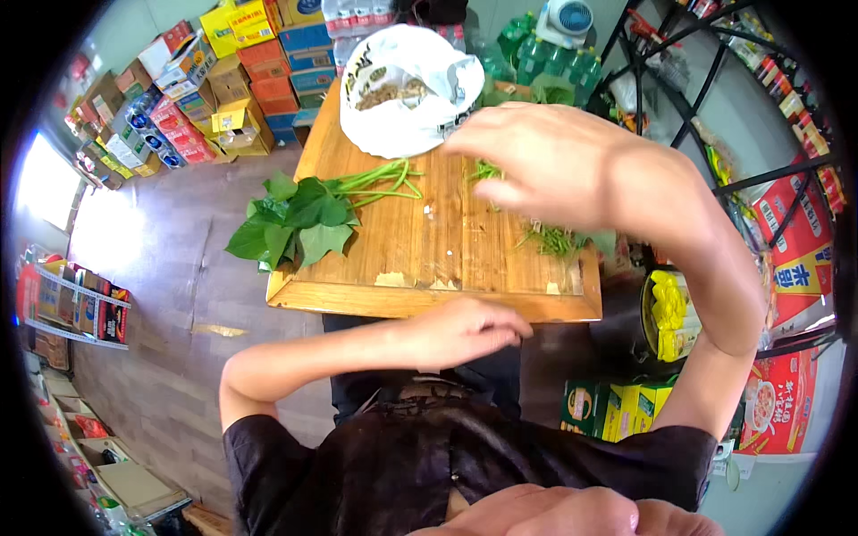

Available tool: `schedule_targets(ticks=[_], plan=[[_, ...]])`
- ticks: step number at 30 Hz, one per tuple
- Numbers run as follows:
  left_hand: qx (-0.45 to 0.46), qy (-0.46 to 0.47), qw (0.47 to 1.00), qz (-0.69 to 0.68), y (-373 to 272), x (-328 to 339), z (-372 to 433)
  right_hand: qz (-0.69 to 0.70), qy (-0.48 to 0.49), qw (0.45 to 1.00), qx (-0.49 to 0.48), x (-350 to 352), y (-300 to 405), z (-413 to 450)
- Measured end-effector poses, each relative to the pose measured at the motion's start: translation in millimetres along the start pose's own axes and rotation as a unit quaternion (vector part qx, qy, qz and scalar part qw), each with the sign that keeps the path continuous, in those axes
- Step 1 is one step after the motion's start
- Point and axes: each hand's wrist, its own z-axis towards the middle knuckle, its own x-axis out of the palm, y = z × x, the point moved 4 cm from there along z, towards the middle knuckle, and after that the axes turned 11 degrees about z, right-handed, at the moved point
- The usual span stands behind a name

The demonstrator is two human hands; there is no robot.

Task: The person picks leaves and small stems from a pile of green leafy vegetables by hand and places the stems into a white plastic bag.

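Observation:
My right hand (536,167), blurred, hangs over the right side of a wooden table (402,248). Its thumb stands apart from the fingers, and I see nothing held. The fingertips overlap the edge of a white plastic bag (395,134) in the view; whether they touch it I cannot tell. Brown bits lie in the bag's open mouth. My left hand (469,333) is over my lap by the table's front edge, fingers loosely bent, with nothing visible in it. A bunch of green leaves (301,218) with long stems rests on the table's left edge. Short green stems (556,241) lie at the right.
Green bottles (556,60) and a small fan (570,19) stand behind the table. Stacked cartons (268,74) line the back left. A black metal rack (697,87) with packets is close on the right. Yellow and green boxes (617,409) sit low at the right.

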Motion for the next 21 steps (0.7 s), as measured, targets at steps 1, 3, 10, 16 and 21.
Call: schedule_targets(ticks=[1,3,10,16,21], plan=[[0.023,-0.057,0.992,0.109,31,2,4,-0.004,0.032,0.999,0.043,26,-32,13],[0.096,-0.136,0.951,0.263,75,-13,33,-0.001,0.051,0.99,0.128,47,-97,34],[0.138,-0.295,0.889,0.322,135,-61,87,-0.051,-0.02,0.983,0.175,94,-264,88],[0.121,-0.353,0.88,0.295,171,-72,83,0.024,-0.04,0.993,0.11,138,-277,154],[0.106,-0.353,0.889,0.272,179,-71,77,0.085,-0.059,0.966,0.236,189,-300,200]])
